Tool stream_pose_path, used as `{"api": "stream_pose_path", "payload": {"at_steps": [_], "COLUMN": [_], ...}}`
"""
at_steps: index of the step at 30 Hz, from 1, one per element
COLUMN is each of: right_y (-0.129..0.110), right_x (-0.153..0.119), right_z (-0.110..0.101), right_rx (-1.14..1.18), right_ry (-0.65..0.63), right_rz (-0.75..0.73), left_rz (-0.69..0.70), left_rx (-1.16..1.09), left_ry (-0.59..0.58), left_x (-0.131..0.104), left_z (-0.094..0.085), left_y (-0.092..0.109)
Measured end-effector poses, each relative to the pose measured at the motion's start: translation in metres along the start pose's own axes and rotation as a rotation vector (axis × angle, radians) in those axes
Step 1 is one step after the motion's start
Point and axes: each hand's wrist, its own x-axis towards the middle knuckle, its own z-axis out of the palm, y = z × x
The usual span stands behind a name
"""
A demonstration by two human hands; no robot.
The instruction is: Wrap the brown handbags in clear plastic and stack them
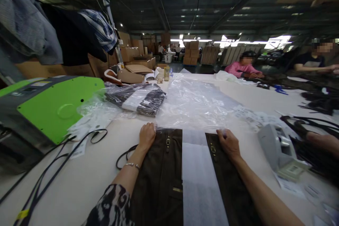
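Note:
A dark brown garment (161,169) with small gold buckled straps lies flat before me. A long strip of white tissue paper (197,169) runs down its middle. My left hand (147,137) is closed at the far left corner of the garment, fingers curled over the edge. At the far right corner my right hand (230,144) pinches the edge between thumb and fingers. Clear plastic film (193,102) spreads just beyond both hands; whether the fingers also hold some of it I cannot tell. Behind my left hand lies a folded dark garment in a clear bag (137,99).
A green and grey machine (60,109) stands on the left with black cables (55,162) trailing forward. A grey dispenser (280,152) sits right, near another person's hand (323,143) and dark straps. Two co-workers sit beyond the white table (254,95). Clothes (71,31) hang upper left.

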Motion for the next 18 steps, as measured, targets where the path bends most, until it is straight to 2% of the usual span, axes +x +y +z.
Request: {"api": "stream_pose_path", "payload": {"at_steps": [2, 4, 8, 10, 13, 16, 18], "right_y": [0.006, 0.009, 0.008, 0.009, 0.017, 0.033, 0.046], "right_x": [-0.005, -0.006, -0.005, 0.000, 0.016, 0.033, 0.039], "right_z": [0.002, 0.003, 0.006, 0.005, -0.001, -0.012, -0.017], "right_rx": [-0.073, -0.123, -0.260, -0.331, -0.380, -0.278, -0.162], "right_ry": [0.004, -0.022, -0.068, -0.124, -0.291, -0.464, -0.475], "right_rz": [-0.057, -0.094, -0.200, -0.136, -0.042, -0.022, -0.004], "left_rz": [-0.038, -0.049, -0.014, 0.005, 0.022, 0.015, -0.010], "left_rx": [0.033, 0.018, -0.090, -0.168, -0.306, -0.464, -0.550], "left_ry": [-0.017, -0.061, -0.204, -0.272, -0.346, -0.379, -0.384], "left_x": [-0.007, -0.005, 0.014, 0.027, 0.038, 0.033, 0.021], "left_z": [0.004, 0.001, -0.011, -0.015, -0.021, -0.026, -0.026], "left_y": [-0.003, -0.008, -0.023, -0.029, -0.034, -0.036, -0.037]}}
